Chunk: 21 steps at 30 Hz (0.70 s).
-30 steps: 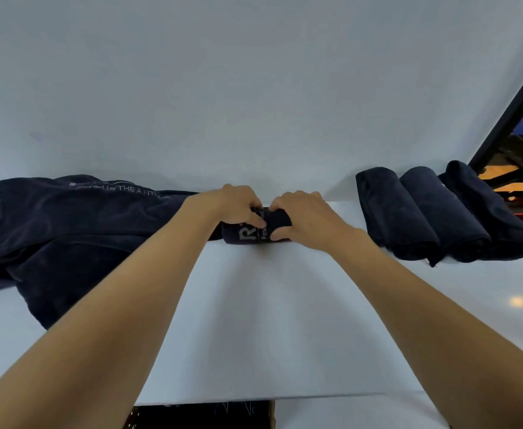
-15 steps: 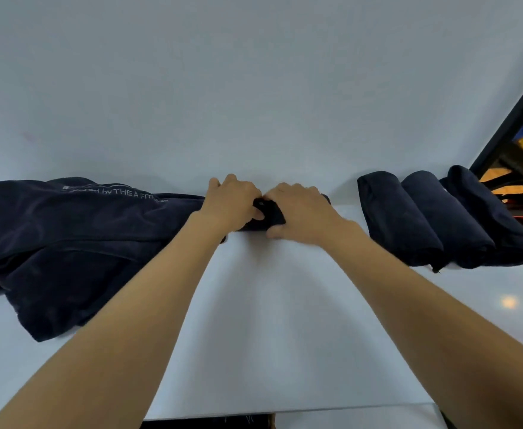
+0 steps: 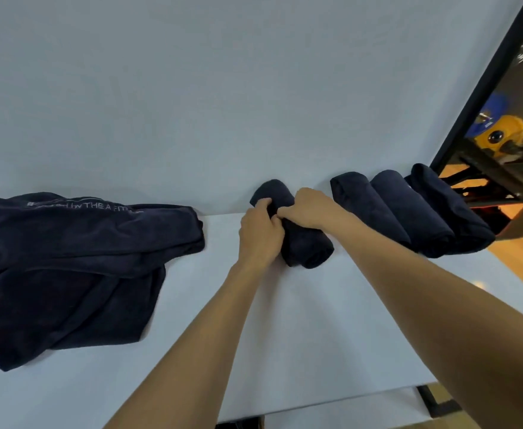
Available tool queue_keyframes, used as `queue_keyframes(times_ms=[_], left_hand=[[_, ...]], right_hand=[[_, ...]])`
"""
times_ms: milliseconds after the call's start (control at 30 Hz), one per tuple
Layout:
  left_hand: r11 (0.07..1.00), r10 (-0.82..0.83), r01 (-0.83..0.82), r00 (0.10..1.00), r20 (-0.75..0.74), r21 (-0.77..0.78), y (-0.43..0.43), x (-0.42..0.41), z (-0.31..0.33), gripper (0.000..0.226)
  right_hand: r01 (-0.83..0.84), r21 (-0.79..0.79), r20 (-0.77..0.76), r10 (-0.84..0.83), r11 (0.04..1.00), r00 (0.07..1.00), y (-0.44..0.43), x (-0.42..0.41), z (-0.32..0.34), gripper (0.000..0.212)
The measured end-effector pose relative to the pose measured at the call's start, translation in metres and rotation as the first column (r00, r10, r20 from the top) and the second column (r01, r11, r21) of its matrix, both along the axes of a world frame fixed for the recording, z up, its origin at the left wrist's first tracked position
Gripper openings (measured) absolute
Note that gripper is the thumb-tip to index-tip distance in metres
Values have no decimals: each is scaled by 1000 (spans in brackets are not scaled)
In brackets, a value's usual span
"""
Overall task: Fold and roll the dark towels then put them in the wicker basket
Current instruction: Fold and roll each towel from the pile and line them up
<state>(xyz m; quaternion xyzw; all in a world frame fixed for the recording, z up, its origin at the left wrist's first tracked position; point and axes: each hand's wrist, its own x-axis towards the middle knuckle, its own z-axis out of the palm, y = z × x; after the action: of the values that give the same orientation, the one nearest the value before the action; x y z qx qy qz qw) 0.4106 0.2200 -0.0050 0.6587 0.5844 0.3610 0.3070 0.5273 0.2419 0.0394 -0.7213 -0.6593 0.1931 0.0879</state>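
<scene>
A rolled dark towel [image 3: 308, 247] lies on the white table [image 3: 285, 335] near its far edge, one end pointing toward me. My left hand [image 3: 260, 233] grips its left side and my right hand [image 3: 308, 209] grips its top, fingers curled into the cloth. Three more rolled dark towels [image 3: 408, 212] lie side by side at the far right of the table. A heap of unrolled dark towels [image 3: 68, 267] with pale lettering covers the left side. No wicker basket is in view.
A plain pale wall [image 3: 223, 88] rises right behind the table's far edge. A black frame [image 3: 477, 88] and yellow and blue items stand past the right end. The table's near edge runs along the bottom.
The roll has been turned from lying crosswise to pointing toward me and has shifted right, closer to the three finished rolls. Both hands stayed gripping it.
</scene>
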Motion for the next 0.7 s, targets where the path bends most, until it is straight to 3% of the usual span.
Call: queue_keyframes(times_ms=[167,233,300,433,700], left_hand=[[988,-149,152,986,76,-32,4,34,2,21],[984,-160,167,981,106,-58,8,45,-3,38],[982,-169,178,976,134,-61,10,57,-8,42],[976,-205,216,955,213,-30,8,78,-10,43],[962,-273,273,962,25,24,1,86,-11,43]], right_hand=[[152,144,75,-164,978,984,-4,28,-10,30],[179,211,71,-197,961,978,-4,35,-15,20],[167,275,112,-204,947,973,-5,41,-16,25],[90,354,332,-215,931,918,-8,55,-13,21],[44,400,372,-206,915,905,-15,63,-17,22]])
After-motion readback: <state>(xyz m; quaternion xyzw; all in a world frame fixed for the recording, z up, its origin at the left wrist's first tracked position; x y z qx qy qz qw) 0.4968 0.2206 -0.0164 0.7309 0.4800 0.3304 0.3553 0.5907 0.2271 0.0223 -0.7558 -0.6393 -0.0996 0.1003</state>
